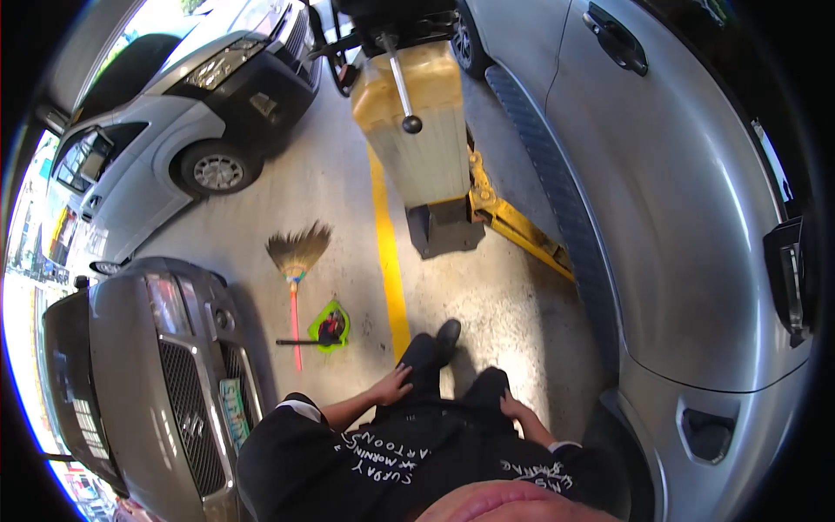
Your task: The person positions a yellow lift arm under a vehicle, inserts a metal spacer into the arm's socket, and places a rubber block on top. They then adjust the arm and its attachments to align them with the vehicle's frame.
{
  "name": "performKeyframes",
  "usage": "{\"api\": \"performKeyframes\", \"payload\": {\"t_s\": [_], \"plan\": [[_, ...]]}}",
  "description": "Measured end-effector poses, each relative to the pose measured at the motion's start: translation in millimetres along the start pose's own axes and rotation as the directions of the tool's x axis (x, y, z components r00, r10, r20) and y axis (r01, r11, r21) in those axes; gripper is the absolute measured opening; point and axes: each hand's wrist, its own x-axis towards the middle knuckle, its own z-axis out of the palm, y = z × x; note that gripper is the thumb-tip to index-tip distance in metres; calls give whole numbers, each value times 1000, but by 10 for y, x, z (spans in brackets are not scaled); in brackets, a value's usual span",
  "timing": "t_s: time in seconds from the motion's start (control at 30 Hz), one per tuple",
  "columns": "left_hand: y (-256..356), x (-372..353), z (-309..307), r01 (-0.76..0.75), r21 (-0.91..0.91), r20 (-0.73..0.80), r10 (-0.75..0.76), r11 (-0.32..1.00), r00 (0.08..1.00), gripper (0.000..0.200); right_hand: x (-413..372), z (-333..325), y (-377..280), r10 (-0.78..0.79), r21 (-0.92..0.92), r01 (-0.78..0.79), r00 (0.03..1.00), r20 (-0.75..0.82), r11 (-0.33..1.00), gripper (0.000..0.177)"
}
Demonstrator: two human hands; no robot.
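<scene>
My left hand (393,386) rests on my thigh at the left, its fingers lying flat on the dark trousers, with nothing in it. On the other thigh lies my right hand (515,405), partly turned away, its fingers mostly hidden against the cloth. Ahead of my feet stands a lift post (422,148) with a yellow arm (522,235) reaching toward the silver vehicle. A broom (296,261) with a pink handle lies on the floor to the left, beside a green dustpan (340,316) holding dark and red things. Neither hand touches any of these.
A silver vehicle (696,217) with a dark side step (557,183) fills the right side. At the left are a brown-grey car (143,365) and a grey pickup (156,130). A yellow line (389,252) runs along the concrete floor. A lever with a black knob (412,124) juts from the post.
</scene>
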Motion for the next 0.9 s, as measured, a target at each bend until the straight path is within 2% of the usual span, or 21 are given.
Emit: {"api": "performKeyframes", "payload": {"t_s": [0.07,0.13,0.17,0.2,0.23,0.27,0.33,0.37,0.43,0.47,0.53,0.57,0.6,0.63,0.67,0.7,0.73,0.77,0.83,0.87,0.9], "plan": [[66,-408,93,53,-164,-36,-59,985,998,75,-44,97,87,-99,-24,99,995,-7,995,75],[81,-734,259,83,-393,-106,-134,916,985,78,4,46,109,-162,-81,172,980,113,982,76],[215,-910,232,186,-514,-73,-259,837,963,79,-162,-96,-29,-146,-58,165,956,253,985,72],[129,-985,338,219,-552,-104,-327,805,939,81,-340,-242,-291,-124,-38,150,914,386,988,68],[128,-1069,373,230,-598,-118,-368,768,922,83,-941,-466,-921,31,-192,59,899,437,980,62],[124,-1123,355,234,-637,-135,-406,734,904,84,-785,-498,-920,-40,-300,190,896,442,935,60],[46,-1168,357,234,-679,-170,-459,696,872,84,-1416,-626,-1760,87,-454,77,940,330,888,58],[-12,-1160,341,254,-687,-187,-504,681,844,84,-923,-627,-1658,-32,-512,234,928,372,827,56],[-90,-1233,200,275,-716,-179,-550,641,816,84,-120,-611,-1602,-269,-612,504,858,438,610,54],[-156,-1277,105,307,-721,-165,-584,622,795,83,-18,-581,-1871,-242,-658,491,867,437,572,51],[-316,-1302,-70,267,-769,-210,-624,581,753,80,309,-538,-2422,-264,-665,614,787,558,425,48],[-453,-1322,-197,226,-795,-264,-656,563,707,77,242,-494,-2805,-227,-657,532,839,495,534,50],[-645,-1347,-364,232,-792,-253,-650,564,716,77,372,-389,-3103,-174,-677,411,903,392,610,52],[-805,-1386,-530,199,-825,-241,-648,529,722,74,697,-355,-3283,-179,-711,458,883,434,534,53],[-894,-1444,-673,170,-857,-223,-648,486,729,70,1217,-369,-3352,-224,-726,685,719,658,63,53],[-930,-1560,-923,175,-878,-182,-648,445,739,65,687,-226,-3963,-25,-693,218,961,277,688,52],[-956,-1671,-1174,177,-874,-181,-641,453,746,65,360,-139,-4446,-79,-671,242,961,264,701,52],[-969,-1768,-1455,142,-862,-219,-610,487,761,64,448,-85,-4736,-104,-683,261,959,262,682,51],[-1101,-1855,-1874,39,-850,-289,-527,525,799,59,716,22,-5206,-397,-621,482,873,282,618,51],[-1147,-1881,-2085,57,-842,-273,-516,536,812,59,713,90,-5501,-419,-551,472,879,228,688,52],[-1150,-1898,-2385,19,-853,-264,-464,521,846,56,619,157,-5816,-488,-525,494,857,163,692,48]]}}
